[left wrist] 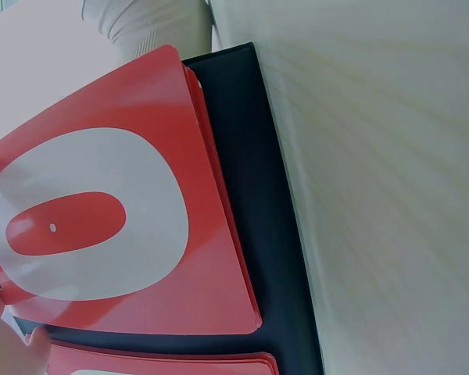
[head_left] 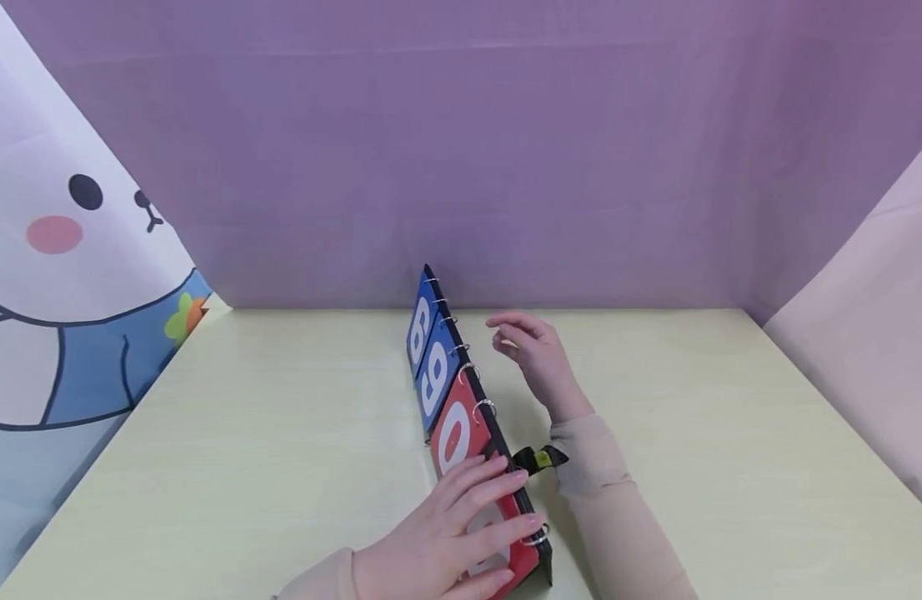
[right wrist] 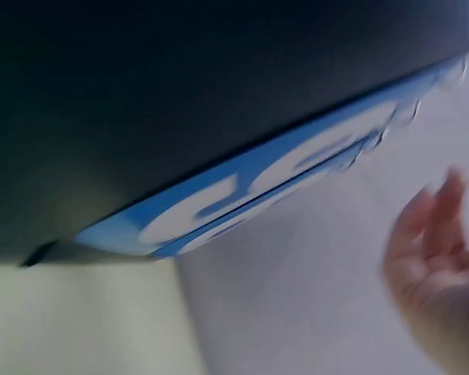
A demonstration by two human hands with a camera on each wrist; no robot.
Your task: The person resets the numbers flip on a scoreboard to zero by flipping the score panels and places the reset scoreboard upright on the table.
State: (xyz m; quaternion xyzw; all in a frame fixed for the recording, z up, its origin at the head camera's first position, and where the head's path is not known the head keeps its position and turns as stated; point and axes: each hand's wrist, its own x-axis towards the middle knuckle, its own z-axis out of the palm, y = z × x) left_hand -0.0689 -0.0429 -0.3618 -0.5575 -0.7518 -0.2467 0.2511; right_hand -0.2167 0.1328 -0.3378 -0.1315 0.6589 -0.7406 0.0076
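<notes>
A flip scoreboard (head_left: 461, 417) with a black backing stands on the table, running away from me. Metal rings (head_left: 485, 408) along its top edge carry two blue cards (head_left: 434, 375) at the far end and red cards (head_left: 455, 433) nearer me. My left hand (head_left: 446, 533) rests spread over the nearest red card, fingertips at the top edge by the rings. In the left wrist view, a red card (left wrist: 152, 289) shows a white 0. Beyond the black side, my right hand (head_left: 536, 354) hovers near the blue cards, fingers loosely bent, holding nothing. The right wrist view shows the black backing (right wrist: 180, 94).
A small black item with a yellow-green mark (head_left: 539, 460) sits by the right sleeve. The pale table (head_left: 243, 433) ends at a purple curtain (head_left: 461, 150). Cloth with a cartoon animal (head_left: 71, 250) hangs at left, and pale cloth (head_left: 874, 333) at right.
</notes>
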